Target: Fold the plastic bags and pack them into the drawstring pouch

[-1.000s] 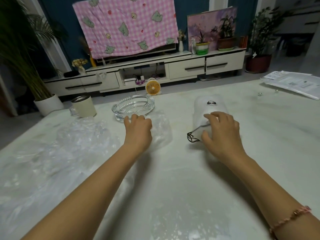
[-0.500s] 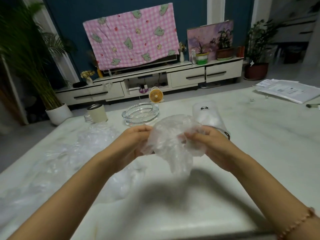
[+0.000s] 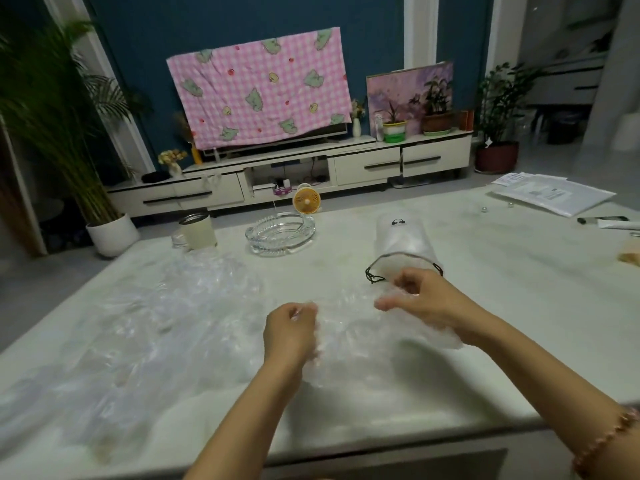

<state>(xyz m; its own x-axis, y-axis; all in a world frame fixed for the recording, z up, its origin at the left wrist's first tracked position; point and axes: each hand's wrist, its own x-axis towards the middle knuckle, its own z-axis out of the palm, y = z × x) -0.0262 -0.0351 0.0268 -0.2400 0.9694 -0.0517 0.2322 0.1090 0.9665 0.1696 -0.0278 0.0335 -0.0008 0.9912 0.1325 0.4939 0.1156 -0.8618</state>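
Observation:
A clear plastic bag [image 3: 349, 327] is spread low over the table between my hands. My left hand [image 3: 289, 336] pinches its left edge with curled fingers. My right hand [image 3: 424, 303] grips its right edge, fingers bent; the hand is blurred. Just beyond my right hand lies the white drawstring pouch [image 3: 401, 242], on its side, its open mouth with a black cord facing me. A heap of more clear plastic bags [image 3: 156, 306] covers the left part of the table.
A glass ashtray [image 3: 280, 232] and a cream mug [image 3: 197, 230] stand at the far middle and far left of the table [image 3: 519, 306]. An orange fan [image 3: 306, 202] stands behind the ashtray. Papers [image 3: 550, 195], a pen and two small balls lie far right.
Both hands lifted a crumpled bag off the table, then drew apart and lowered it toward the tabletop, stretching it out. The camera view tilted up.

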